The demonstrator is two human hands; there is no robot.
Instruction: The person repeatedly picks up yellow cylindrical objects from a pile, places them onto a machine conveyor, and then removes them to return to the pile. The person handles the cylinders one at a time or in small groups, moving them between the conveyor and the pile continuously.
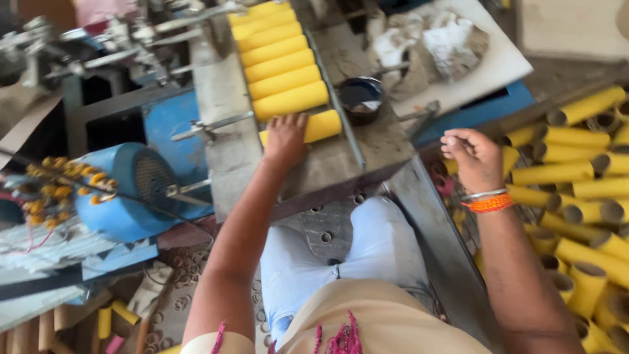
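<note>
Left hand (285, 139) lies palm down, fingers (293, 122) spread flat, on the nearest yellow tube (320, 126) at the near end of the grey counter (226, 105). The flat palm appears to keep the tube from rolling. Behind it, a row of yellow tubes (278, 56) lies side by side, touching, between a bare strip and a metal rail (341, 111) that seems to keep them in line. Right hand (475, 157) hangs apart, fingers curled together; whether they pinch anything, cannot tell. Beneath it, a heap of yellow tubes (576, 190). The held tube is a matte yellow cylinder, hollow like its neighbours.
</note>
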